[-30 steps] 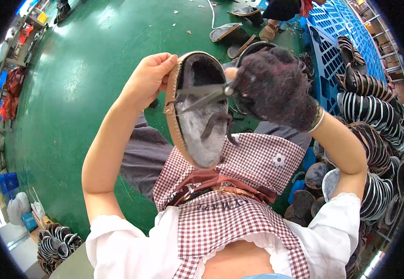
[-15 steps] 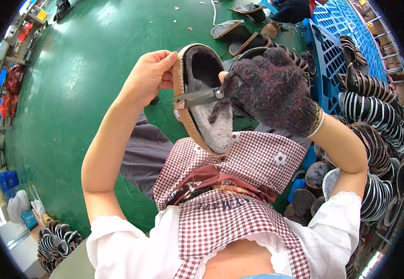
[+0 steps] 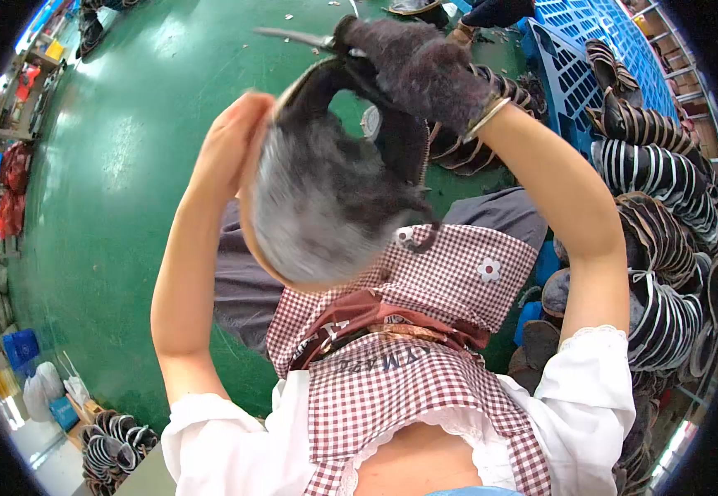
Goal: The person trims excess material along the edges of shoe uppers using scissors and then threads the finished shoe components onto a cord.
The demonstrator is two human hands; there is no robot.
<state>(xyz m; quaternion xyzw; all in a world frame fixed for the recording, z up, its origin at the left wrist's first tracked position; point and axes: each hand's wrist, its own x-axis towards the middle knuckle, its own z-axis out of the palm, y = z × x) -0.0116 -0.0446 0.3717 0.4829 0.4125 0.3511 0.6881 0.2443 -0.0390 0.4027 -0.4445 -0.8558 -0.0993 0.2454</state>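
Left grip [image 3: 240, 135] closed on shoe [image 3: 309, 236], mostly below right grip [image 3: 417, 73] clasping scissors [image 3: 299, 35]

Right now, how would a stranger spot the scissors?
From the checkered apron, look up to the right hand in its dark glove. The scissors jut from it over the green floor: slim gray metal, unlike the furry shoe below.

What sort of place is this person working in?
Probably a shoemaking workshop or small factory. The left hand holds a fuzzy-lined shoe, the gloved right hand grips what look like scissors, and bundles of apparent shoe parts are piled beside the person.
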